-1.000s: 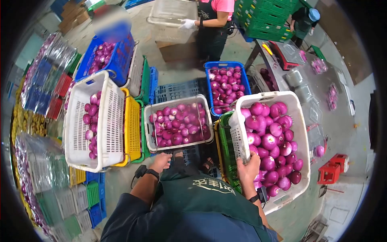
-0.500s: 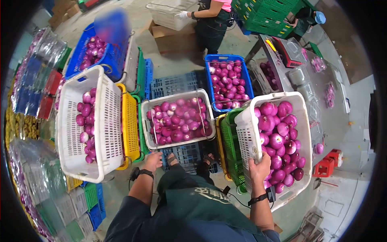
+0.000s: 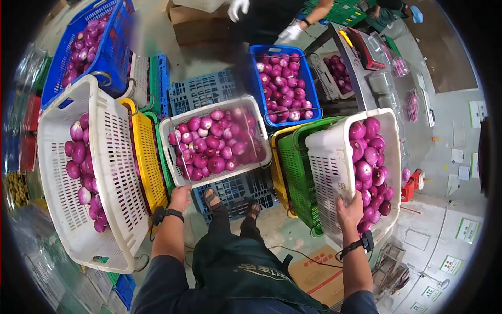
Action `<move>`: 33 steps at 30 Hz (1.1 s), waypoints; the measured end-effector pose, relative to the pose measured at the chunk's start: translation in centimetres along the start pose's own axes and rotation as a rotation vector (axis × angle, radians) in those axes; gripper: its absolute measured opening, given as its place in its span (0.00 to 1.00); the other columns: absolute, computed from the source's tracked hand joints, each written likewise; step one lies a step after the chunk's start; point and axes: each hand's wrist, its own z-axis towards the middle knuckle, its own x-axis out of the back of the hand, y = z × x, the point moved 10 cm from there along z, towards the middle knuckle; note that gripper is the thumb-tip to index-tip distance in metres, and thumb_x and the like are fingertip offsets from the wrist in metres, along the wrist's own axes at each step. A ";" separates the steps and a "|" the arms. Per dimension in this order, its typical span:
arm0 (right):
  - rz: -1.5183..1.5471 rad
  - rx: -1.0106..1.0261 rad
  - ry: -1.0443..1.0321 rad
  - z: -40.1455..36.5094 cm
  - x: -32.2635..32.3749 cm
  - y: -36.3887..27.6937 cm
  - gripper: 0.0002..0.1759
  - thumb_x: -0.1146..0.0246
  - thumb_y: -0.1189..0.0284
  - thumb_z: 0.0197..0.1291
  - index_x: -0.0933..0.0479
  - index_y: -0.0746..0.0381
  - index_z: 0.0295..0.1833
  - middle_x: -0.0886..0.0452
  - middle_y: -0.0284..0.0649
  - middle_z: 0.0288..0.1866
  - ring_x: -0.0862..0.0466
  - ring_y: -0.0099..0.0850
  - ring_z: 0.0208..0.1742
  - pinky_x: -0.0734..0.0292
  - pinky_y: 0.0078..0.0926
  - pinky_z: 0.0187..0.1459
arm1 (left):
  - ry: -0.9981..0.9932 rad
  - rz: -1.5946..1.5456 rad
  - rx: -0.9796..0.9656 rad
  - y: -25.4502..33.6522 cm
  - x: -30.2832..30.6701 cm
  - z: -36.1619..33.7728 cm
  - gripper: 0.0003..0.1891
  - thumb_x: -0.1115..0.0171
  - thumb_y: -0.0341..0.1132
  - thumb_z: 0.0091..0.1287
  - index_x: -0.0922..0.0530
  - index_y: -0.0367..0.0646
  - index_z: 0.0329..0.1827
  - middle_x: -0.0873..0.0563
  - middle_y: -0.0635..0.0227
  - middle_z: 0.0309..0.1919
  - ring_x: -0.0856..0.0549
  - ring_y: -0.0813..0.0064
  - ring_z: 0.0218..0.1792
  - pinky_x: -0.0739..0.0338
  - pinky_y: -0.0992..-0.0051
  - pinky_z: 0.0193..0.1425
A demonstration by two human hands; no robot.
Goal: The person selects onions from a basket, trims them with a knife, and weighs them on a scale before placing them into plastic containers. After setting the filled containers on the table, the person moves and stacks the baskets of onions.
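My right hand (image 3: pixel 350 210) grips the near-left rim of the tall white crate (image 3: pixel 328 157) on my right, thumb outside and fingers partly hidden. Peeled purple onions (image 3: pixel 372 155) fill much of that crate. My left hand (image 3: pixel 180 199) is closed at the near-left corner of the middle white crate (image 3: pixel 215 178); what its fingers hold is hidden. The middle crate, full of purple onions (image 3: pixel 212 142), has thin metal handles across its top and sits low before my feet.
On the left, a large white crate (image 3: pixel 117 178) of onions stands against a yellow crate (image 3: pixel 145 157) and a blue crate (image 3: pixel 112 57). Ahead is another blue onion crate (image 3: pixel 317 99). A person's gloved hand (image 3: pixel 291 33) is beyond it. A metal table (image 3: pixel 361 78) stands right; a cardboard box (image 3: pixel 316 275) lies behind.
The view has turned and dipped. My left hand has come up to the middle crate's corner, its fingers now curled. My right hand stays on the right crate's rim. The person ahead has leaned in.
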 end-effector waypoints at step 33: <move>-0.006 0.077 0.086 -0.4 -1.6 1.1 0.37 0.28 0.69 0.53 0.32 0.70 0.67 0.22 0.50 0.52 0.21 0.43 0.54 0.27 0.38 0.62 | 0.085 -0.090 -0.041 2.9 0.8 17.2 0.08 0.38 0.44 0.66 0.23 0.53 0.39 0.29 0.78 0.20 0.32 0.79 0.14 0.43 0.76 0.16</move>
